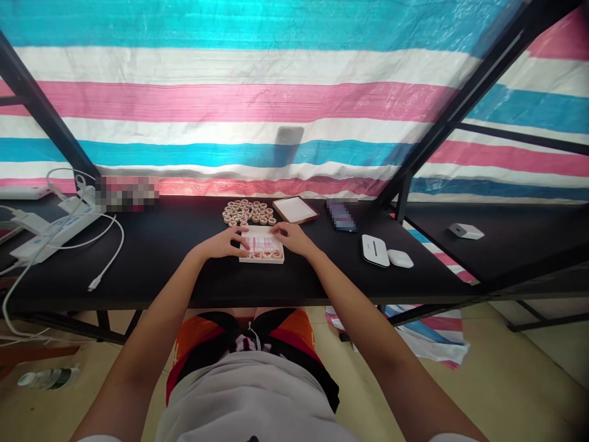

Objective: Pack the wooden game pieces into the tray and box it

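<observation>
1. The white box sits on the black desk, round pieces lined along its near side.
2. The left hand, fingers parted, is at its left side; the right hand, half curled, at its far right; whether either grips anything, I cannot tell.
3. Beyond lies a cluster of pieces, beside a white-faced lid.

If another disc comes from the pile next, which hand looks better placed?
Probably the left hand: it is near the front of the disc pile, while the right hand is towards the pile's right end, nearer the square tray.
</observation>
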The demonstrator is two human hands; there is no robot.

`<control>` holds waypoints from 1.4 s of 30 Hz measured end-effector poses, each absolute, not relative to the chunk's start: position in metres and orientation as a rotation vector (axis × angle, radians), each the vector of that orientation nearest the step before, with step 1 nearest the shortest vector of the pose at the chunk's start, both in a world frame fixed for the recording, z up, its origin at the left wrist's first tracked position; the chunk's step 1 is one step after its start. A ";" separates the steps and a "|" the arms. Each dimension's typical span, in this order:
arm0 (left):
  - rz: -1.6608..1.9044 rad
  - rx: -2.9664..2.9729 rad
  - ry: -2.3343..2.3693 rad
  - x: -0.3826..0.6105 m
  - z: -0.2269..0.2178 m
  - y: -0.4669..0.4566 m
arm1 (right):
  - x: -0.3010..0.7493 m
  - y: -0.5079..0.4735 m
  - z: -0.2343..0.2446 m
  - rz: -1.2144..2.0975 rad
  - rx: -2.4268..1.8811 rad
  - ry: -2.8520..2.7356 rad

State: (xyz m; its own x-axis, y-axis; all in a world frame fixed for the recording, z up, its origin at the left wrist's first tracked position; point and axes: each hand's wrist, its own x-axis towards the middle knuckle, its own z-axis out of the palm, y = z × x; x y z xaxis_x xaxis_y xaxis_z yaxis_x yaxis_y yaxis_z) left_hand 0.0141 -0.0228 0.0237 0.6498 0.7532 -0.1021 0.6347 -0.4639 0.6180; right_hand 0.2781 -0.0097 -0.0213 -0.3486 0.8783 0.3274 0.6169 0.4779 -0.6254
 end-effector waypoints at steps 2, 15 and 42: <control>0.211 2.241 1.073 0.014 0.024 -0.022 | 0.278 -0.010 -0.021 0.539 -1.234 -2.088; 0.419 2.295 1.106 0.018 0.010 -0.017 | 0.277 -0.010 -0.021 0.533 -1.227 -2.103; 0.357 2.257 1.074 0.014 0.017 -0.020 | 0.276 -0.011 -0.020 0.554 -1.222 -2.099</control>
